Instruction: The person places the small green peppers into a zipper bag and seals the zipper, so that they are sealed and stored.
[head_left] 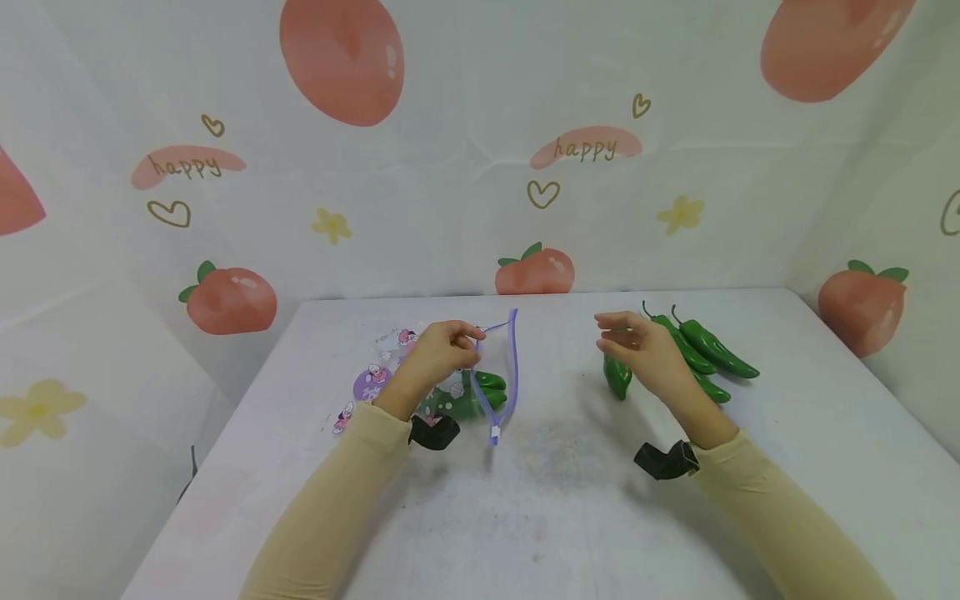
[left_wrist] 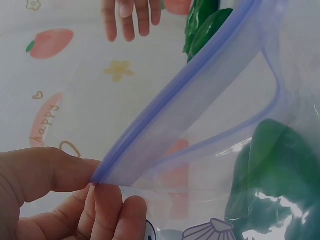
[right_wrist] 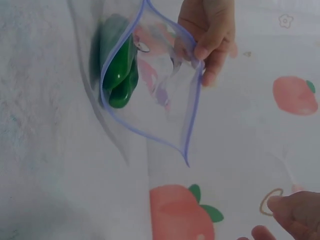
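Observation:
My left hand (head_left: pixel 437 357) pinches the purple zip rim (left_wrist: pixel 165 95) of a clear printed zip bag between thumb and fingers. The bag's mouth (right_wrist: pixel 192 115) gapes, and green peppers (right_wrist: pixel 120 70) lie inside it. My right hand (head_left: pixel 651 354) hovers to the right of the bag with its fingers loosely extended and nothing in them. Below its fingers in the head view is a single green pepper (head_left: pixel 617 377), apart from the bag. Only part of the right thumb and fingertips shows in the right wrist view.
More long green peppers (head_left: pixel 716 350) lie at the right rear of the white table (head_left: pixel 540 517), partly behind the right forearm. A patterned cloth (head_left: pixel 450 208) hangs behind the table. A black band (head_left: pixel 666 460) sits at each wrist.

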